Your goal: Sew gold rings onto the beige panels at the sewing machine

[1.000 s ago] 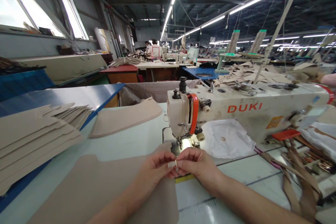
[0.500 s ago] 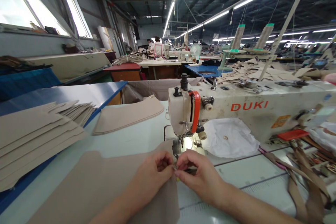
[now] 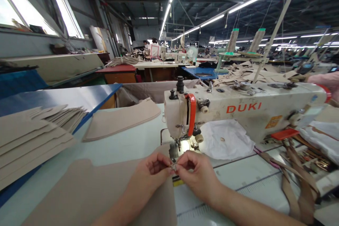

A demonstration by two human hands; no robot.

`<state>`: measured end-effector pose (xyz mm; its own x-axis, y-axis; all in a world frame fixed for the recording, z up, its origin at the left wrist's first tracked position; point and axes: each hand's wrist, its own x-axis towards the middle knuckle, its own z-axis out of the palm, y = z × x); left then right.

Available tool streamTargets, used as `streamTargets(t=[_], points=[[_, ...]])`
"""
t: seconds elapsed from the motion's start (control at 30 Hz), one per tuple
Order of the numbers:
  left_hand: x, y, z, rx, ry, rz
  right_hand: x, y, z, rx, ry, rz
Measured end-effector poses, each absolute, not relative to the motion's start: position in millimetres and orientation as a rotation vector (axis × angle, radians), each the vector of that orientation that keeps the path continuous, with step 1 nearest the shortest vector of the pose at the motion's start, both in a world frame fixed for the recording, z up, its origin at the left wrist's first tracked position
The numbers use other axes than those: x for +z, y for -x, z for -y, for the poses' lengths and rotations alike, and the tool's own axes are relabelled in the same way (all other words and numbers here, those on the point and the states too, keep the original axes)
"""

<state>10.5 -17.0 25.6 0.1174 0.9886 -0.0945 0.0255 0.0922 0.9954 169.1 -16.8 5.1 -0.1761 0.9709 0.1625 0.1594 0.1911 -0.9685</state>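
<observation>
Fingertips of left hand (image 3: 152,173) and right hand (image 3: 196,173) pinch a small tab (image 3: 174,166) at lower centre, over the tan panel (image 3: 92,190), just short of the sewing machine (image 3: 238,107); apparently not yet stitched.

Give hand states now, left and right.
Left hand: closed, pinching a small tab.
Right hand: closed, pinching the same small tab.

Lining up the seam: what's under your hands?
A beige fabric panel lies under the left hand; the table and a yellow strip under the right hand. Fingers cover most of the small piece they pinch.
</observation>
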Motion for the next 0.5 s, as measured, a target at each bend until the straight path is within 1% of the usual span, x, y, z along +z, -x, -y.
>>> streamTargets(t=[0.13,0.37,0.5], points=[[21.5,-12.4,19.2,1.094,-1.278,-1.198,2.7,-170.2,17.3,1.117,1.085,1.559],[23.1,-13.5,27.9,1.156,-1.544,-1.309,0.2,-169.8,16.0,1.414,0.854,1.305],[24.2,-11.9,29.0,1.151,-1.62,-1.336,0.8,-173.4,15.2,1.404,0.911,1.347]])
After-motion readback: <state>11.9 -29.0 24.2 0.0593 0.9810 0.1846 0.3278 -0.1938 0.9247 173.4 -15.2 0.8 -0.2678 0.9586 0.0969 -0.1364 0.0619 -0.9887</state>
